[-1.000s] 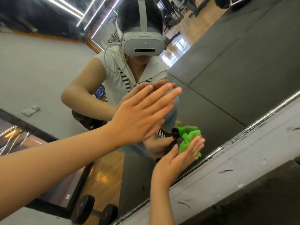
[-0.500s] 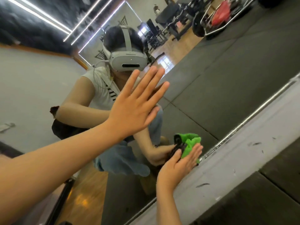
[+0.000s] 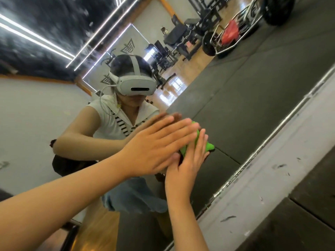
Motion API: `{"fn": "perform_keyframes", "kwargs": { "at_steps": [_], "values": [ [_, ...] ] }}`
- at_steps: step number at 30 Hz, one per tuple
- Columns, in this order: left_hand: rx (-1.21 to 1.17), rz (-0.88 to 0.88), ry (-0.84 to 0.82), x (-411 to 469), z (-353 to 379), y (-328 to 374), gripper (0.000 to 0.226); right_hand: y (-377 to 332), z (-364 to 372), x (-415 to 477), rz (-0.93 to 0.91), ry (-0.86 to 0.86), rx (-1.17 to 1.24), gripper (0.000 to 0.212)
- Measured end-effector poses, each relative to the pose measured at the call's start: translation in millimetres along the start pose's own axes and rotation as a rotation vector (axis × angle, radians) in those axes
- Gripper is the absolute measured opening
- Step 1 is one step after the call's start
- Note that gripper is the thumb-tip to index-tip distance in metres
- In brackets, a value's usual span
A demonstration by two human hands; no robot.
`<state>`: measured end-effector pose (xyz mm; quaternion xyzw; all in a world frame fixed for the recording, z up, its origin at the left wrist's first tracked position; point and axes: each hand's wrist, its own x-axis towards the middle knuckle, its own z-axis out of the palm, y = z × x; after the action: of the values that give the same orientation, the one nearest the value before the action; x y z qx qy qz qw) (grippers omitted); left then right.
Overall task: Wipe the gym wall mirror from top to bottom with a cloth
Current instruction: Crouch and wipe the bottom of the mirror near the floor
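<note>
Our left hand (image 3: 159,144) now overlaps our right hand (image 3: 187,163), fingers straight and together, pressing the cloth (image 3: 208,146) low on the mirror (image 3: 253,105); seemingly only the bottom remains.

The left hand (image 3: 155,147) reaches in from the lower left on a bare, outstretched arm, flat, with its fingers straight and together. It crosses just in front of the right hand (image 3: 186,165), which rises from below, fingers straight, pressing on the cloth (image 3: 209,146).
</note>
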<state>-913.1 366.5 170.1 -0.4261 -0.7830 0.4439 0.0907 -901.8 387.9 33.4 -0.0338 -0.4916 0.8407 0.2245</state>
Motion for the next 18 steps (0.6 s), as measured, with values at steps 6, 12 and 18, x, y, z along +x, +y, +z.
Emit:
{"fn": "perform_keyframes", "kwargs": {
  "at_steps": [6, 12, 18],
  "values": [
    [0.035, 0.112, -0.064, 10.8, 3.9, 5.8, 0.045, 6.1, -17.2, -11.7, 0.054, -0.033, 0.028, 0.075],
    [0.158, 0.042, -0.066, 10.8, 21.7, 25.5, 0.036, 31.2, -26.3, -42.9, 0.182, 0.028, -0.071, 0.076],
    [0.226, 0.141, 0.022, 10.9, 39.5, 36.6, 0.036, 77.3, -47.6, -55.2, 0.286, 0.059, -0.228, 0.065]
  ]
}}
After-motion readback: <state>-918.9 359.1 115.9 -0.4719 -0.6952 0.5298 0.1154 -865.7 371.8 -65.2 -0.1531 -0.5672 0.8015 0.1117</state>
